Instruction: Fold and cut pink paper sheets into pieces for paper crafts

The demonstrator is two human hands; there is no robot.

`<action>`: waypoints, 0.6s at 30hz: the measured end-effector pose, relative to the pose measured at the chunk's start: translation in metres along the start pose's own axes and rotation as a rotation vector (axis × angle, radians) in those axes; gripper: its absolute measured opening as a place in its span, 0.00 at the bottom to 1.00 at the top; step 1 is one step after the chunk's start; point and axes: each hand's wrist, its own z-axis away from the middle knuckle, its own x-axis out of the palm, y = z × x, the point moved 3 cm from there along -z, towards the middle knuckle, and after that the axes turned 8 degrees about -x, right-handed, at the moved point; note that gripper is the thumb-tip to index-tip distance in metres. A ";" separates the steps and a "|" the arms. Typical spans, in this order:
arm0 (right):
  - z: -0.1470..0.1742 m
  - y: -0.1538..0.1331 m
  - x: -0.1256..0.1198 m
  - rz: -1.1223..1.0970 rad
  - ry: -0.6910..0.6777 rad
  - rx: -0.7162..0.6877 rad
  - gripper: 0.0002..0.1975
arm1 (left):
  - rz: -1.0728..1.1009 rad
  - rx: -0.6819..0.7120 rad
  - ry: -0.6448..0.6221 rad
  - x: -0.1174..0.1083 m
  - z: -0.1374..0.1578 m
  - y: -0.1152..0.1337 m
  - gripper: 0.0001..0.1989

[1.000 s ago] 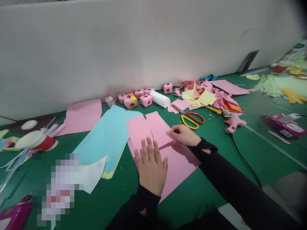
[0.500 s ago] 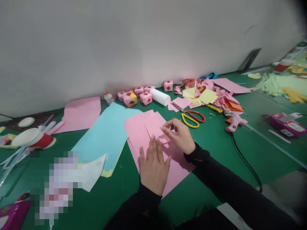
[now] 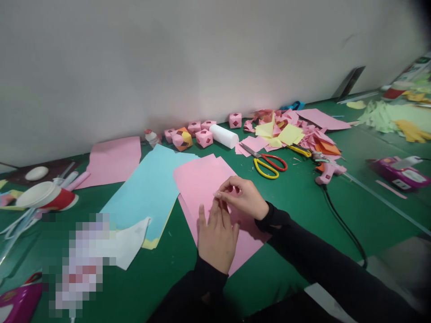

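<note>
Pink paper sheets lie in a stack on the green table before me. My left hand rests flat on the paper, fingers stretched out. Just above its fingertips, my right hand has thumb and index finger pinched together on pink paper, which blends into the sheets beneath. Part of the stack is hidden under both hands. Left of the stack lie light blue sheets, with yellow paper edging out below them.
Open scissors lie beyond my right hand, near a pink glue gun with a black cord. Folded pink paper balls, a white roll and a heap of scraps line the wall. A paper cup lies at left.
My right hand has moved left and slightly toward me, up to my left fingertips. The raised edge of the pink piece no longer shows. My left hand has stayed almost still.
</note>
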 end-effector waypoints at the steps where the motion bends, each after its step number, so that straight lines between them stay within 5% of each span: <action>1: 0.000 0.000 0.000 0.001 -0.002 0.002 0.08 | 0.000 0.000 0.006 0.000 0.000 0.000 0.28; 9: -0.003 0.009 -0.011 0.072 0.071 -0.009 0.12 | 0.028 -0.026 0.041 0.003 0.000 -0.003 0.30; 18: -0.010 0.030 -0.040 0.499 0.135 0.078 0.22 | 0.040 -0.037 0.024 0.003 -0.001 -0.008 0.33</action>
